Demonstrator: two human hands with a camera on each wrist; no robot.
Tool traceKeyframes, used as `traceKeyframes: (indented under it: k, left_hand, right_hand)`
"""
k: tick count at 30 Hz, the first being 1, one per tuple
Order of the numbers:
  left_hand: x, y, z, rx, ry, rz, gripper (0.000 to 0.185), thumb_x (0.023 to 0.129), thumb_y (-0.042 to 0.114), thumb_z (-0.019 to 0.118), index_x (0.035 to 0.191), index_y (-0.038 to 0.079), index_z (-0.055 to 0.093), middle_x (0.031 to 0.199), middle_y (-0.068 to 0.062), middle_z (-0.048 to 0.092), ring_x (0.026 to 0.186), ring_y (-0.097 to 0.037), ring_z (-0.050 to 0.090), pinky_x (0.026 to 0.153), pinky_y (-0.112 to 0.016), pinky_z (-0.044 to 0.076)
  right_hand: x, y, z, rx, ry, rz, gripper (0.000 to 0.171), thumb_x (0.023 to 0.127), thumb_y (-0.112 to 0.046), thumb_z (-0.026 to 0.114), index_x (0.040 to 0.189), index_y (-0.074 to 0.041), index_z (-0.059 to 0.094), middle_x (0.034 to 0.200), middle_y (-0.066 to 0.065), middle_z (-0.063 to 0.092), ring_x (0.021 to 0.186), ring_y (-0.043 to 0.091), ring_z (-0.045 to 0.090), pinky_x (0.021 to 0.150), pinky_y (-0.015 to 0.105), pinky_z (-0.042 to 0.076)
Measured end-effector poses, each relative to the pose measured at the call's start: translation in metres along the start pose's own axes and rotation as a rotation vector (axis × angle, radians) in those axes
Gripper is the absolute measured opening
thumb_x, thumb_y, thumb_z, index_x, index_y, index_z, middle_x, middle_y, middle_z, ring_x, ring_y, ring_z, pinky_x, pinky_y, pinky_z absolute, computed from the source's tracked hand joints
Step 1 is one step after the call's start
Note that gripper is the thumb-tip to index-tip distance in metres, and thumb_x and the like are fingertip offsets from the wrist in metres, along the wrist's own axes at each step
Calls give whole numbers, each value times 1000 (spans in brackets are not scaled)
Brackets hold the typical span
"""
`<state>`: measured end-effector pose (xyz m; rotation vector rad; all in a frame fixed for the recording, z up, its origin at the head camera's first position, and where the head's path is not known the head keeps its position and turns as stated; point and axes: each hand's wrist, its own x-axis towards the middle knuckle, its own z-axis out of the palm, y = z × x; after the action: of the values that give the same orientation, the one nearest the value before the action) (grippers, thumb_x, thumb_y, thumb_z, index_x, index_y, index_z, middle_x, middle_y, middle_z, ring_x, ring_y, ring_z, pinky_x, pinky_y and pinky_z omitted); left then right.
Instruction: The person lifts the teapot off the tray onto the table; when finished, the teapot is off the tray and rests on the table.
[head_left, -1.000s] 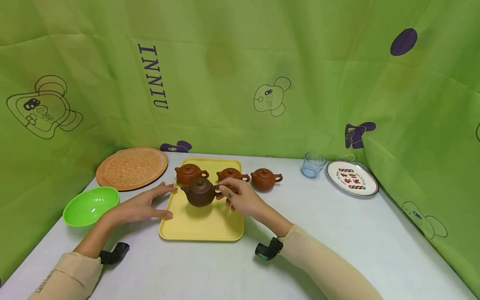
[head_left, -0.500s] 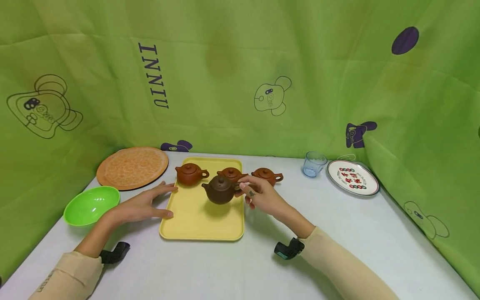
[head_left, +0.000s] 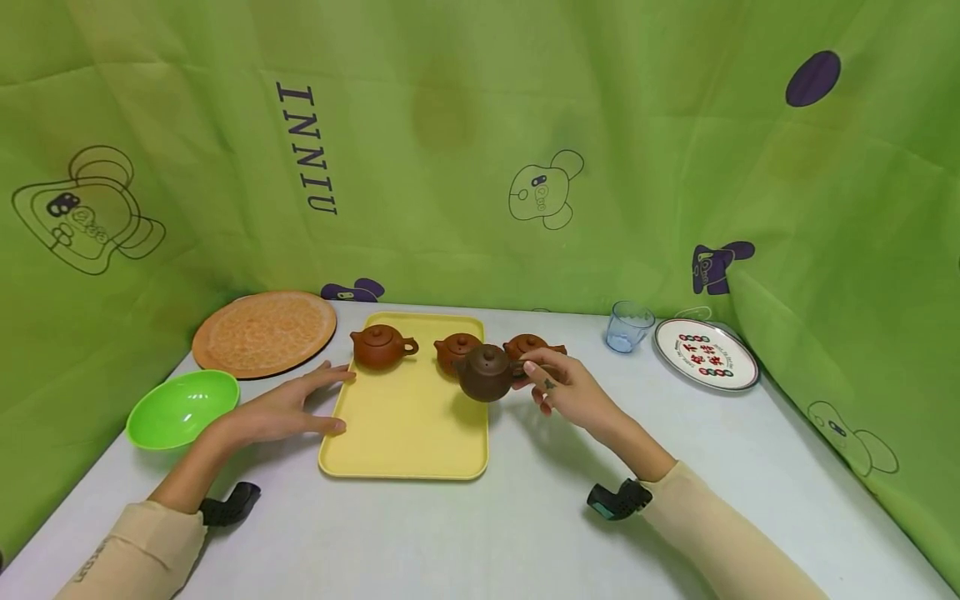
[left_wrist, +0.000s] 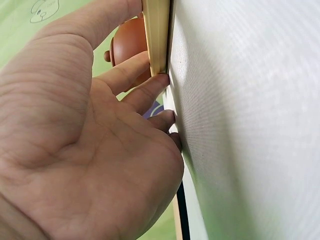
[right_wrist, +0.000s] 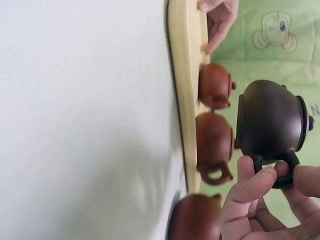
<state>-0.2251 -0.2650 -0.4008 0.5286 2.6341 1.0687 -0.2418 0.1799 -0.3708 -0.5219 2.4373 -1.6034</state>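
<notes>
My right hand (head_left: pixel 558 387) pinches the handle of a dark brown teapot (head_left: pixel 484 372) and holds it in the air over the right edge of the yellow tray (head_left: pixel 405 433). The right wrist view shows the same dark teapot (right_wrist: pixel 272 127) with my fingers (right_wrist: pixel 252 187) curled round its handle. Two reddish teapots (head_left: pixel 381 346) (head_left: pixel 453 348) stand at the back of the tray, and a third reddish teapot (head_left: pixel 528 346) stands on the table just right of it. My left hand (head_left: pixel 288 408) lies flat with straight fingers against the tray's left edge (left_wrist: pixel 156 35).
An orange round mat (head_left: pixel 264 332) and a green bowl (head_left: pixel 182 408) lie to the left. A small glass cup (head_left: pixel 626 327) and a printed plate (head_left: pixel 703 353) stand at the back right. Green cloth walls in the table on three sides.
My right hand has carried the dark teapot to the right, from the middle of the tray to its right edge. The left hand has stayed put.
</notes>
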Motion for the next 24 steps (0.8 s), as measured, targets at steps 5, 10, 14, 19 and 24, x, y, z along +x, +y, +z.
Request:
traceKeyframes:
  k: [5,10,14,19,24]
  left_hand:
    - [0,-1,0,4,4,6,83,90,42,84,159,13,47,175,-23,27,163,-54,8,124,-78,16]
    - [0,-1,0,10,5,10,83,90,42,84,158,13,47,174,-23,28,163,-54,8,124,-78,16]
    - [0,-1,-1,10,4,9,82,90,42,83,158,13,47,175,-22,27,163,-54,8,124,-78,16]
    - [0,-1,0,12,0,2,83,91,43,83,159,14,47,175,-21,26,163,-53,8,124,-78,16]
    - [1,-2,0,11,-1,-1,83,90,43,83,159,15,46,176,-21,25,164,-53,8,124,-78,17]
  right_hand:
    - [-6,10,-15,-4,23,17,34,114,-27,50,137,-5,62,116,25,76,69,13,57,60,30,51]
    - [-11,21,-28,-8,52,31,33,114,-25,51,137,-4,61,118,31,74,69,12,58,59,27,50]
    - [-15,29,-37,-3,80,43,33,113,-24,51,135,-1,59,116,33,74,70,12,58,59,27,50]
    - [-22,35,-49,11,100,62,35,114,-25,50,137,0,56,114,30,75,71,13,59,60,28,52]
    - [-28,42,-61,6,117,73,35,114,-25,50,138,0,55,114,27,75,72,13,59,60,28,53]
